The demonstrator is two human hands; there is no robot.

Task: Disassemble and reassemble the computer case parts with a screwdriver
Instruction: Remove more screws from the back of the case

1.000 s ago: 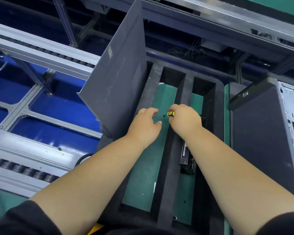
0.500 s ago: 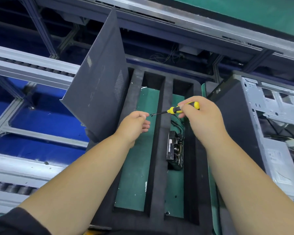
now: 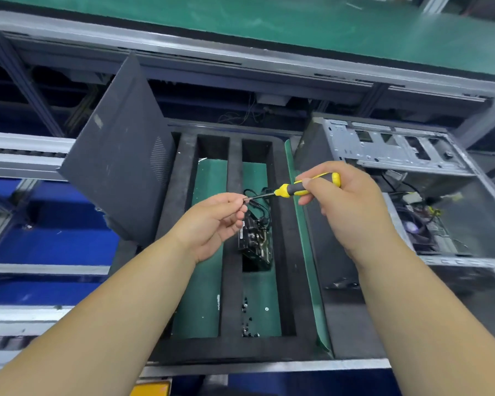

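Observation:
My right hand (image 3: 343, 204) grips a yellow and black screwdriver (image 3: 300, 188), its shaft pointing left. My left hand (image 3: 215, 221) pinches at the screwdriver's tip, where something small may sit; I cannot make it out. Both hands hover above a black foam tray (image 3: 235, 281) with long slots. A black component with cables (image 3: 255, 238) lies in the right slot. Several loose screws (image 3: 247, 321) lie at that slot's near end. The open computer case (image 3: 397, 178) lies on its side at the right. Its dark side panel (image 3: 120, 178) leans upright at the tray's left.
A green conveyor belt (image 3: 297, 27) runs across the back on a grey metal frame. Roller rails (image 3: 20, 155) and blue floor panels lie to the left. A green mat edge (image 3: 306, 252) separates the tray from the case.
My right hand has drawn back to the right, exposing the screwdriver. My left hand now pinches at its tip. My view has swung right and the open case shows more fully.

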